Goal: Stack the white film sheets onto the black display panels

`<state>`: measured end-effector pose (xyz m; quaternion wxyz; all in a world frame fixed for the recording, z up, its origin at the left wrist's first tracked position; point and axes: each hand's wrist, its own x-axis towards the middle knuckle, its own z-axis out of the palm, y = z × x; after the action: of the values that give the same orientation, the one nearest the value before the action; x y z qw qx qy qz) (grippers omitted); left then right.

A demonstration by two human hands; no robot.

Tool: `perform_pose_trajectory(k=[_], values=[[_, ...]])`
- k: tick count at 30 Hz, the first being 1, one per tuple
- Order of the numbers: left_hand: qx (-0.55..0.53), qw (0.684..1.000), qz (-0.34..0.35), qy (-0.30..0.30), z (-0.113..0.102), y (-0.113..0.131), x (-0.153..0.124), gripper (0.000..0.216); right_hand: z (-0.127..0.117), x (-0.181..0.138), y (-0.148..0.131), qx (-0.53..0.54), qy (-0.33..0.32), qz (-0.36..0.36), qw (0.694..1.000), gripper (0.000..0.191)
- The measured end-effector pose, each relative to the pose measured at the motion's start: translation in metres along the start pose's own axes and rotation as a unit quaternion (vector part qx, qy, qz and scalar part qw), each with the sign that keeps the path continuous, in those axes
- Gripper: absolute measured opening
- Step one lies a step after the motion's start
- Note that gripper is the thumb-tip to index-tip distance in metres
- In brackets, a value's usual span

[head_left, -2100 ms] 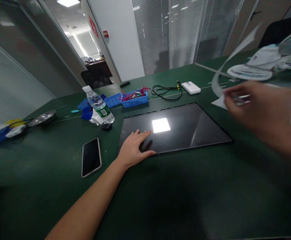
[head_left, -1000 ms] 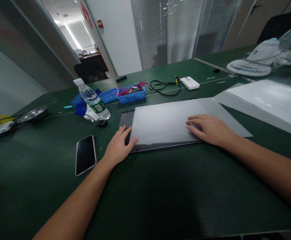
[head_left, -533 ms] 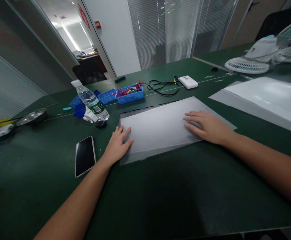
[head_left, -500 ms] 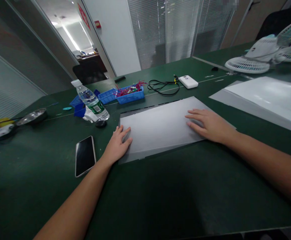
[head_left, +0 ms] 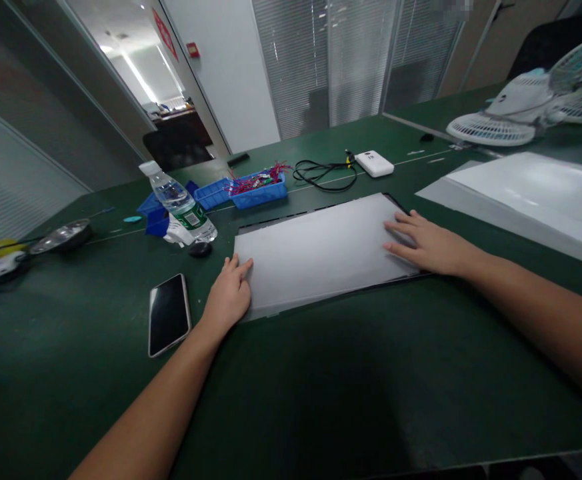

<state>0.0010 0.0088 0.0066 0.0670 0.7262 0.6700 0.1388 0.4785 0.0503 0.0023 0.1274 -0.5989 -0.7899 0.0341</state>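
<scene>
A stack of thin white translucent sheets (head_left: 315, 257) lies on the dark green table, with a dark strip showing along its back, right and front right edges. My left hand (head_left: 228, 293) rests at the stack's left edge, index finger stretched onto the top sheet and thumb bent in beside it. On the right end, my right hand (head_left: 428, 243) lies with its fingers spread over the sheet. Neither hand grasps the stack. A smartphone (head_left: 169, 315) with a dark screen lies left of my left forearm.
Behind the stack are a water bottle (head_left: 183, 207), a blue tray (head_left: 261, 195) of red wires, a black cable (head_left: 321, 177) and a white box-shaped device (head_left: 375, 163). More white sheets (head_left: 535, 190) lie at the right. A white fan (head_left: 515, 110) lies beyond them.
My right hand has slid right toward the stack's right edge. My left thumb has drawn in off the top sheet. The top sheet has shifted slightly left, and more dark strip shows at the right.
</scene>
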Motion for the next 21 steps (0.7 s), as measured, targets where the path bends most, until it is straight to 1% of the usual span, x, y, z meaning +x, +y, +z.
perform_pose_trajectory(k=[3,5,8,13,15,19,21], values=[[0.022,0.999,-0.028,-0.010,-0.004,0.004,-0.001,0.061,-0.008,-0.002,-0.005,0.005,0.017,0.004,1.000,0.073],[0.036,0.998,-0.044,-0.020,-0.007,0.007,-0.002,0.064,-0.011,-0.003,-0.009,-0.002,0.022,0.012,1.000,0.069],[0.055,0.997,-0.036,-0.040,-0.008,0.010,-0.003,0.077,-0.016,-0.004,-0.016,-0.024,0.013,0.025,0.999,0.066],[0.059,0.996,-0.022,-0.056,-0.009,0.010,-0.002,0.080,-0.022,-0.006,-0.026,-0.085,0.026,0.081,0.993,0.063],[0.059,0.997,-0.029,-0.051,-0.012,0.012,-0.003,0.077,-0.022,-0.006,-0.026,-0.096,0.031,0.101,0.990,0.063],[0.088,0.993,-0.071,-0.013,-0.025,0.027,-0.009,0.062,-0.023,-0.006,-0.024,-0.100,0.039,0.085,0.991,0.061],[0.105,0.991,-0.078,-0.011,-0.031,0.035,-0.012,0.057,-0.024,-0.006,-0.024,-0.105,0.032,0.101,0.989,0.062]])
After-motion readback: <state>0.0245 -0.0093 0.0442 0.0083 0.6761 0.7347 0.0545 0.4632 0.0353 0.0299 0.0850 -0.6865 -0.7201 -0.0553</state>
